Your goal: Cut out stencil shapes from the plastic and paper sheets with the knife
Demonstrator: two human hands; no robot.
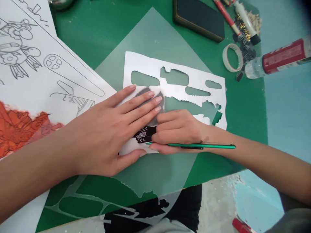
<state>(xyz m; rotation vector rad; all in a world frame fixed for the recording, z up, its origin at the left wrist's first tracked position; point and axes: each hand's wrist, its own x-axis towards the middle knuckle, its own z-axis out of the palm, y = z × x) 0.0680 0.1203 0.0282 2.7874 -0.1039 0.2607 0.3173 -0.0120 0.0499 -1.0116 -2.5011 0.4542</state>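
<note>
My left hand (111,129) lies flat with fingers spread. It presses on a white paper sheet (145,63) with several cut-out openings. My right hand (179,129) is closed around a slim green pen (218,146), which lies nearly level over the paper. The pen's tip points left, beside a black printed pattern (145,133) partly covered by both hands. A grey shaded shape also shows beneath my left fingers. Under the white paper, a translucent sheet (150,35) rests turned cornerwise on the table.
On the green table (252,119), line drawings (26,81) and an orange-red piece (21,126) lie left. A dark block (199,19), tape roll (225,60), and red-labelled bottle (283,58) sit at upper right. A cut translucent sheet (150,217) overhangs the front edge.
</note>
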